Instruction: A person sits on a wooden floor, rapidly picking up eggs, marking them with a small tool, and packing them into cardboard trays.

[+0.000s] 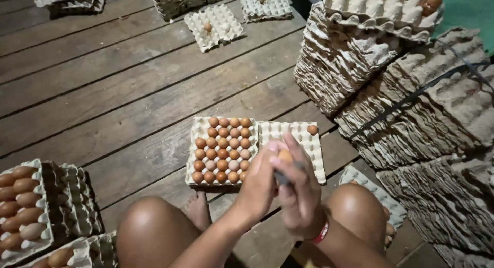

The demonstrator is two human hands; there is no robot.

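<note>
**Here, one egg between two hands — sorting onto trays**

Seated on a wooden plank floor [128, 93], knees up, the person works just above two paper trays. The left hand [259, 188] and right hand [300, 196] meet in front of the chest; a brown egg [284, 156] sits at their joined fingertips, directly over the near edge of the nearly empty tray [293, 139]. The left fingers curl closed around the egg's side. The right fingers are closed too, and a dark thin thing [282, 178] runs through them — a pen or small tool, hard to say which.

Step in hand, as I judge it: the egg is being checked or marked before it goes into a cell. The full tray [222, 149] beside it has every visible cell taken; the other tray carries a single egg [312, 129] in its far corner. The next move would call for a gentle set-down, narrow end into a free cell, without knocking the neighbours.

Hard to make out: the egg itself is mostly covered by fingers, so its surface cannot be read. The right wrist wears a red band [321, 233]. Trays of eggs at the left [20, 206] are cut by the frame edge; the stacked empty trays [401, 103] on the right run out of view — their depth is unknown.
</note>
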